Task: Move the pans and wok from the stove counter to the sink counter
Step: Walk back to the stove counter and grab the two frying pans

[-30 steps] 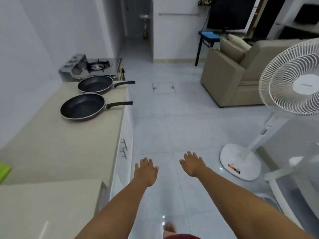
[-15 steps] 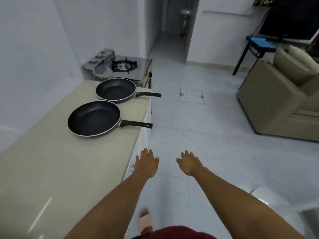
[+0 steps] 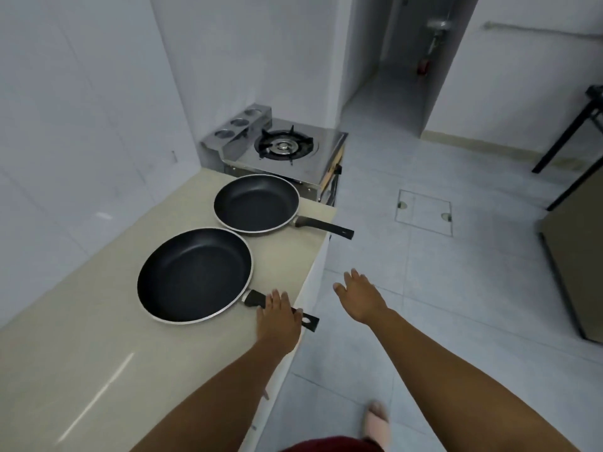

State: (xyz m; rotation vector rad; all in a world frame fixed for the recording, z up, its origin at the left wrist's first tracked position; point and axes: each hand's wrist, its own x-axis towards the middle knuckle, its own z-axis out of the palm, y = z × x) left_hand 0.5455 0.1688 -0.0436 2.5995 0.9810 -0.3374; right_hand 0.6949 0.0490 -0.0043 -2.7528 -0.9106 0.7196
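Two black non-stick pans sit on the beige counter (image 3: 81, 337). The near pan (image 3: 194, 274) has its handle pointing right over the counter edge. My left hand (image 3: 277, 316) lies flat on top of that handle, fingers extended and not curled around it. The far pan (image 3: 256, 202) stands just beyond, close to the near pan's rim, its handle (image 3: 323, 227) sticking out past the edge. My right hand (image 3: 359, 296) hovers open over the floor, right of the counter, holding nothing.
A steel single-burner gas stove (image 3: 282, 148) stands at the far end of the counter. White walls run along the left. Tiled floor (image 3: 424, 305) stretches right, with a floor hatch (image 3: 423, 212), a dark table leg and a sofa corner at far right.
I have walked closer to the counter. My left hand moved from above the floor onto the near pan's handle. My right hand stayed open beside it.
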